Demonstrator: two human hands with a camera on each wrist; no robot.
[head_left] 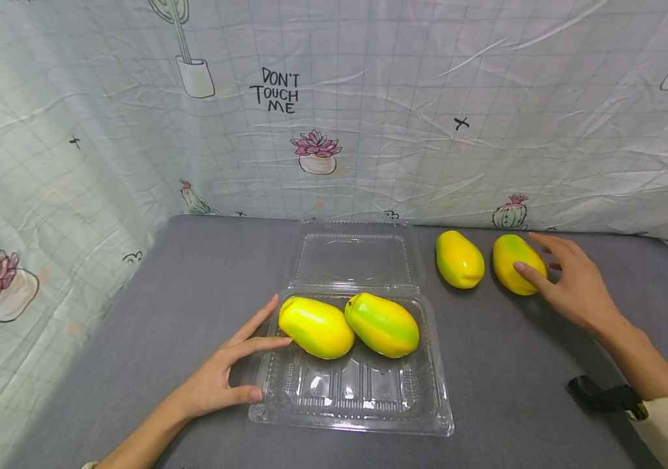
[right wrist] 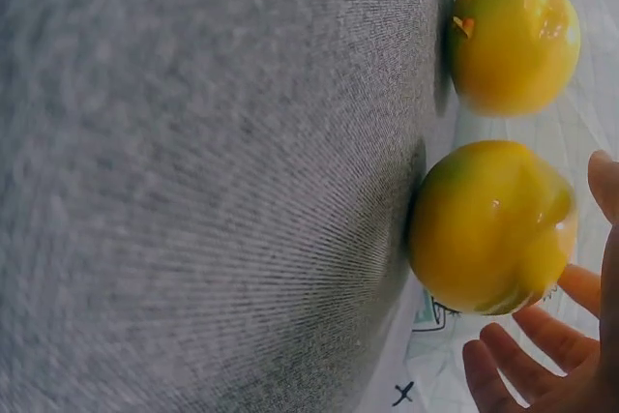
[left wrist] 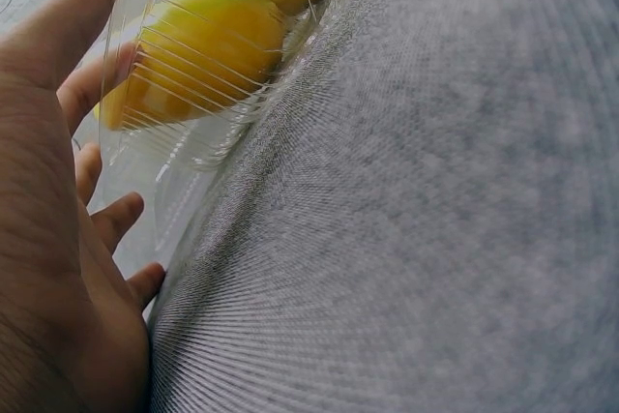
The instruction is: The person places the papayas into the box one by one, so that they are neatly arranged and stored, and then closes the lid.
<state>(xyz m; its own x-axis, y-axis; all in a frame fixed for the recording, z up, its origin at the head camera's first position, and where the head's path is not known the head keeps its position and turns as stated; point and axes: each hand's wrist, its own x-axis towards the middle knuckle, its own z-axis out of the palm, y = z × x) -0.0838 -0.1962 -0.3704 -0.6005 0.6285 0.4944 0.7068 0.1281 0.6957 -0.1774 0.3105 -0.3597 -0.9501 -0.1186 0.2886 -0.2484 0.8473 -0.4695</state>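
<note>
My left hand (head_left: 219,378) open, steadying tray (head_left: 369,417) with two mangoes. My right hand (head_left: 568,283) spread, fingers touching far mango (head_left: 512,260), nothing gripped.

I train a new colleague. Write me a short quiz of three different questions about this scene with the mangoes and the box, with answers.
1. How many mangoes lie inside the clear plastic clamshell box?
2. True or false: the box lid is closed.
3. Which hand reaches around the far-right mango? A) left hand B) right hand C) neither

Key
1. Two: the left boxed mango and the right boxed mango.
2. False; the lid lies open toward the backdrop.
3. B. The right hand is open around it, while the left hand rests open at the box's left edge. A fourth mango lies on the grey table.
</note>
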